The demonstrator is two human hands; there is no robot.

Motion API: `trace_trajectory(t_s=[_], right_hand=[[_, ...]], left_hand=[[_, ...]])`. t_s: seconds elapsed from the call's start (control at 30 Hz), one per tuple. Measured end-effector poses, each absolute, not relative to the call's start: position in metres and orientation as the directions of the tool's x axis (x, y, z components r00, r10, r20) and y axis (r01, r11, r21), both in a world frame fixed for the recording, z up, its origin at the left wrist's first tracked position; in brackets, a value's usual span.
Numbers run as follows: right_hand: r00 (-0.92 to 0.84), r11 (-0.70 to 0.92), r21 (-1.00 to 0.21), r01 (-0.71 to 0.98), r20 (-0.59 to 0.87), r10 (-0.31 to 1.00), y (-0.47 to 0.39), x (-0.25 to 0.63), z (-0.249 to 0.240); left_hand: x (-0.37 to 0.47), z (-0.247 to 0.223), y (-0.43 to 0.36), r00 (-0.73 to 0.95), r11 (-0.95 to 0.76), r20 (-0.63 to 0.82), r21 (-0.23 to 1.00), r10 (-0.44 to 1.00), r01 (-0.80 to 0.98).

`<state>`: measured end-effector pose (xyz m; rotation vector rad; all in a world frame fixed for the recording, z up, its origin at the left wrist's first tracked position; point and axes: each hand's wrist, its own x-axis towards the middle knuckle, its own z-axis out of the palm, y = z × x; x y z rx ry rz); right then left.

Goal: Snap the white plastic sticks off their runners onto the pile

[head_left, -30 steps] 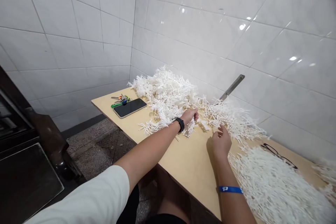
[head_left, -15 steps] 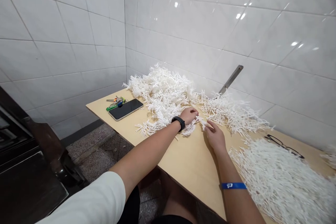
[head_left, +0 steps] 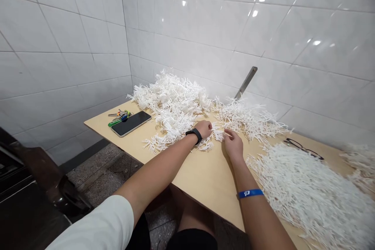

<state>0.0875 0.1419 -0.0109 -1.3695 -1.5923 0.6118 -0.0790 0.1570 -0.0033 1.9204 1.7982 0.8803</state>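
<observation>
White and fringed, a small strip (head_left: pixel 218 131) lay mid-frame, its left end seemingly pinched by the left hand (head_left: pixel 203 129), while the right hand (head_left: pixel 234 145) had drawn in to its other edge, hold unclear, bringing both to one piece.

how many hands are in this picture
2. The bare left hand, black band at its wrist, is left of a small white fringed strip; the bare right hand, blue band on its forearm, is right of it. No others show.
</observation>
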Motion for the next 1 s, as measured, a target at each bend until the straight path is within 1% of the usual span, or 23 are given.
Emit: trace_trajectory(t_s=[0.13, 0.23, 0.3, 0.47, 0.63, 0.8, 1.0], right_hand=[[0.107, 0.261, -0.855, 0.448, 0.341, 0.934, 0.143, 0.088, -0.011], [0.111, 0.256, -0.868, 0.427, 0.331, 0.937, 0.145, 0.088, -0.012], [0.106, 0.252, -0.873, 0.417, 0.322, 0.941, 0.146, 0.088, -0.014], [0.059, 0.243, -0.871, 0.426, 0.296, 0.953, 0.148, 0.087, -0.016], [0.013, 0.271, -0.823, 0.5, 0.32, 0.947, 0.144, 0.085, -0.012], [-0.031, 0.285, -0.809, 0.514, 0.314, 0.949, 0.145, 0.086, -0.012], [-0.015, 0.265, -0.824, 0.502, 0.298, 0.955, 0.148, 0.087, -0.015]], left_hand=[[-0.079, -0.006, 0.157, -0.073, -0.059, 0.181, 0.632, 0.981, 0.772], [-0.08, -0.007, 0.157, -0.124, -0.017, 0.191, 0.602, 0.974, 0.798], [-0.081, -0.008, 0.157, -0.136, -0.024, 0.217, 0.603, 0.967, 0.797], [-0.083, -0.006, 0.157, -0.115, -0.077, 0.259, 0.629, 0.959, 0.774], [-0.082, -0.003, 0.154, -0.085, -0.113, 0.259, 0.662, 0.962, 0.741], [-0.08, 0.002, 0.148, -0.099, -0.069, 0.192, 0.709, 0.976, 0.702], [-0.079, 0.001, 0.15, -0.165, -0.04, 0.178, 0.789, 0.97, 0.613]])
